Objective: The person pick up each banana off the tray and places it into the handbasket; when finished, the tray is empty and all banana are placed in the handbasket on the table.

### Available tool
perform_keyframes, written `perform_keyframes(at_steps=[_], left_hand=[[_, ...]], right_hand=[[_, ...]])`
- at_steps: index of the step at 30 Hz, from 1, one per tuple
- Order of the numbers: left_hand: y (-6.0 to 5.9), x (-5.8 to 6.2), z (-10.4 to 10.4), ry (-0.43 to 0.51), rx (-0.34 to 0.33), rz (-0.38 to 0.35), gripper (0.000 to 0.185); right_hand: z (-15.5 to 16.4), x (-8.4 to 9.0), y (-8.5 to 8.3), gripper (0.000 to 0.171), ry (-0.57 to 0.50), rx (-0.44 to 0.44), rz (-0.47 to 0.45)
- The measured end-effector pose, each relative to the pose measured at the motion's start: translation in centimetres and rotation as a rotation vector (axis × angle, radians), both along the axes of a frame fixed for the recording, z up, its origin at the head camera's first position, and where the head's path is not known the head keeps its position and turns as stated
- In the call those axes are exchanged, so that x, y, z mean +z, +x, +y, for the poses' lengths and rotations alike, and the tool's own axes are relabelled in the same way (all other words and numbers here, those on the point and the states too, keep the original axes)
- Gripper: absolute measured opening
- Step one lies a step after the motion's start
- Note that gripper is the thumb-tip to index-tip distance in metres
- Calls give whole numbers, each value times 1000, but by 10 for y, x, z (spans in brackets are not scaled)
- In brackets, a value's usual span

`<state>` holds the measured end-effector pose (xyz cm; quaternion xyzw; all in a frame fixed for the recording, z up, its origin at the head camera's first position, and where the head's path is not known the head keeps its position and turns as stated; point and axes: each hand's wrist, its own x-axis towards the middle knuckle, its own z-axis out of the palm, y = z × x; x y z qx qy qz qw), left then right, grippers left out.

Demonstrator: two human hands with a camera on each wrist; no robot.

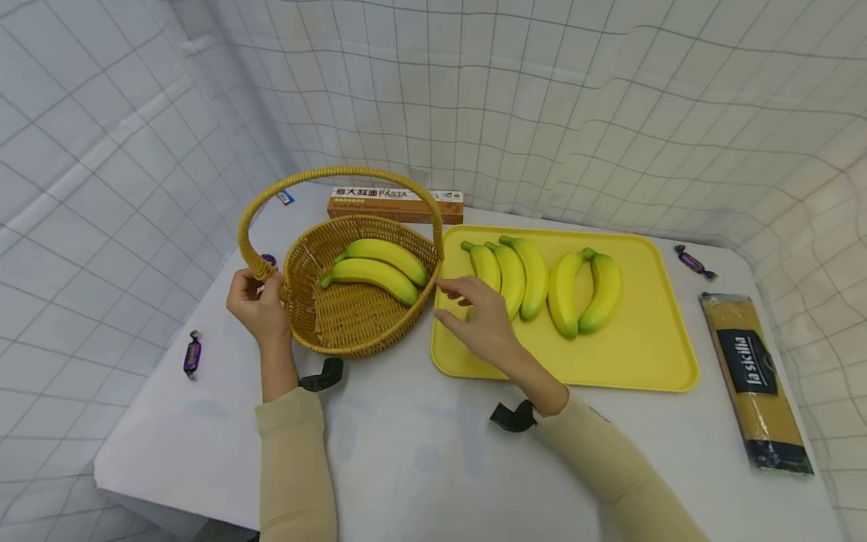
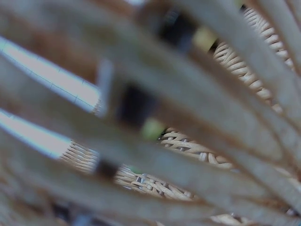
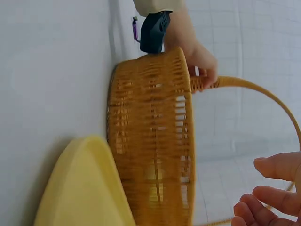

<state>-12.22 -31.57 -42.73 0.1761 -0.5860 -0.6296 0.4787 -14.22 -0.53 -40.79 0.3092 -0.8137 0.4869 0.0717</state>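
Note:
A wicker basket [image 1: 369, 348] with a tall arched handle [image 1: 332, 174] stands on the left part of the table. Two bananas, a front banana [image 1: 372, 275] and a rear one [image 1: 389, 252], lie inside. My left hand [image 1: 260, 309] pinches the handle's base at the basket's left rim. My right hand [image 1: 484, 320] hovers by the right rim, over the edge of a yellow tray [image 1: 630, 354]; its fingers are loosely bent around nothing. On the tray lie several bananas [image 1: 533, 278], some partly hidden by that hand. Blurred wicker strands [image 2: 188, 94] fill the left wrist view.
Behind the basket sits a pasta box [image 1: 396, 205]. A bag of pasta [image 1: 755, 384] lies at the right edge of the table. Purple-wrapped candies lie around, one candy [image 1: 193, 355] at left and another candy [image 1: 695, 262] at the back right. Gridded white curtains surround the table.

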Motion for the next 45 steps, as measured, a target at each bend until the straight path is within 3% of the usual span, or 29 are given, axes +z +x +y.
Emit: perform_keyframes(at_steps=[10, 15, 19, 29, 35, 41, 45], left_hand=[[3, 0, -4, -71, 39, -78, 22], [10, 1, 2, -100, 63, -166, 4], [13, 0, 6, -111, 80, -217, 21], [14, -3, 12, -102, 116, -226, 23], [12, -8, 9, -122, 104, -161, 20], [11, -10, 10, -115, 113, -137, 17], [14, 0, 19, -87, 122, -157, 20]], right_hand=[[96, -12, 4, 40, -19, -204, 17], [137, -15, 0, 40, -15, -351, -11], [160, -15, -4, 38, -28, -447, -52], [194, -21, -18, 40, -26, -645, -144], [202, -31, -30, 49, 2, -696, -238], [204, -38, -44, 71, 32, -665, -424], [204, -44, -53, 80, 54, -666, -509]])
